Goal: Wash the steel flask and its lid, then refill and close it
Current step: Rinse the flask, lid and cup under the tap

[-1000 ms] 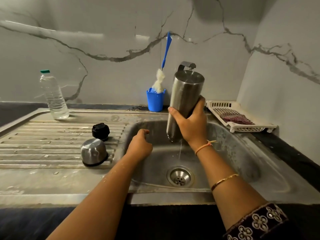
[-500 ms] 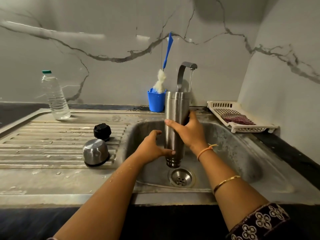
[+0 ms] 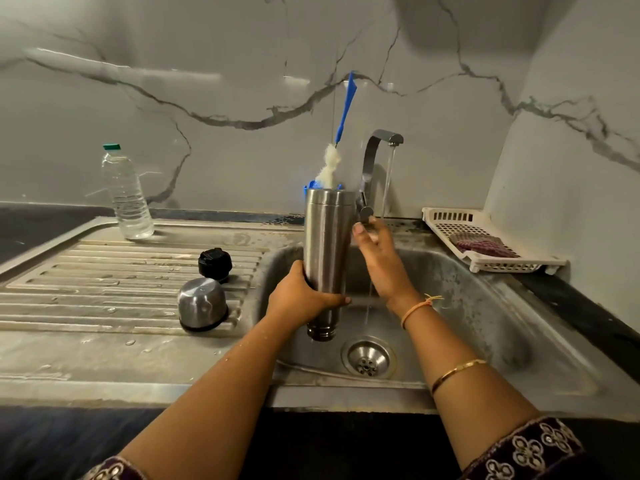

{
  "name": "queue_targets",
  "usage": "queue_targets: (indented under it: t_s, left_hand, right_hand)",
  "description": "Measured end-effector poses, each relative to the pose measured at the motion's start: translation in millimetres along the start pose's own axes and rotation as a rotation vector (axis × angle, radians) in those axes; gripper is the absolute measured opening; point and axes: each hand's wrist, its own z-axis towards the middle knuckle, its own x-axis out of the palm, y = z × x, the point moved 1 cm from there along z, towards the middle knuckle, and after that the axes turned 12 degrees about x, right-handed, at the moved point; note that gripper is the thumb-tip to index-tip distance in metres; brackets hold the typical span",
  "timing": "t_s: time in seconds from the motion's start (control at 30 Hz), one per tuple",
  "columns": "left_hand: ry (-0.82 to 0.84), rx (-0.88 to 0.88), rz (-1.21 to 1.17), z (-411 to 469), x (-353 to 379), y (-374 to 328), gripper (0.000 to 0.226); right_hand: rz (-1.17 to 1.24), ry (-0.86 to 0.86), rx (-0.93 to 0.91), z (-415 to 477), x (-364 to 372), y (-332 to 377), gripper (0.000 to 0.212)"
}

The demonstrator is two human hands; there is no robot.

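My left hand point(image 3: 300, 299) grips the steel flask point(image 3: 327, 251) low on its body, fingers point(image 3: 337, 301) wrapped round the front and clamped on it. The flask is inverted and upright, mouth down, hanging over the sink point(image 3: 485, 306) basin just to the 10 o'clock of the drain point(image 3: 369, 358); its flat base is uppermost.

My right hand point(image 3: 381, 261) is at the flask's 3 o'clock, not on it. Its fingers are apart and reach up to the tap point(image 3: 375, 157) lever at the base of the spout (whether they actually press the lever I cannot tell). A thin stream of water point(image 3: 386, 188) falls from the spout, passes the hand and runs down into the basin beside the drain.

On the ribbed draining board, at the flask's 9 o'clock, the steel cup lid point(image 3: 202, 304) stands mouth down, and the black stopper point(image 3: 215, 264) sits just behind it at its 12 o'clock; the two are near each other, well apart from both hands.

Containers: a clear plastic bottle point(image 3: 126, 195) with a green cap stands upright at the far left of the desk, holding clear liquid. A blue cup point(image 3: 311, 186), mostly hidden behind the flask, holds a bottle brush point(image 3: 341, 133) with a blue handle, bristles down. A white slotted tray point(image 3: 485, 244) at 3 o'clock holds a dark reddish scrubbing cloth point(image 3: 481, 244).
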Motion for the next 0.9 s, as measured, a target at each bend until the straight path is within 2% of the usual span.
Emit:
queue_targets:
  t_s: [0.23,0.33,0.5,0.6,0.77,0.9]
  left_hand:
    - [-0.179,-0.002,0.000,-15.4,-11.6,-16.6,0.073]
    - [-0.189,0.014,0.013,-22.7,-17.1,-31.6,0.076]
    - [-0.156,0.045,0.062,-36.3,-31.7,-38.2,0.068]
    - [-0.166,0.020,-0.025,-39.7,-45.3,-41.1,0.070]
    - [-0.218,-0.016,-0.171,-48.3,-75.8,-46.5,0.084]
    - [-0.186,0.008,-0.158,-57.5,-108.1,-50.1,0.073]
  right_hand:
    - [-0.137,-0.109,0.100,-3.4,0.3,-8.7,0.054]
    - [-0.157,-0.119,0.104,-10.1,1.8,-9.2,0.050]
    - [0.071,-0.055,0.256,-20.2,1.5,-11.7,0.048]
    - [0.180,0.024,0.383,-27.0,-0.1,-17.0,0.045]
    - [0.062,-0.023,0.394,-34.0,1.2,-17.9,0.044]
    - [-0.031,-0.040,0.377,-40.7,12.0,-10.0,0.032]
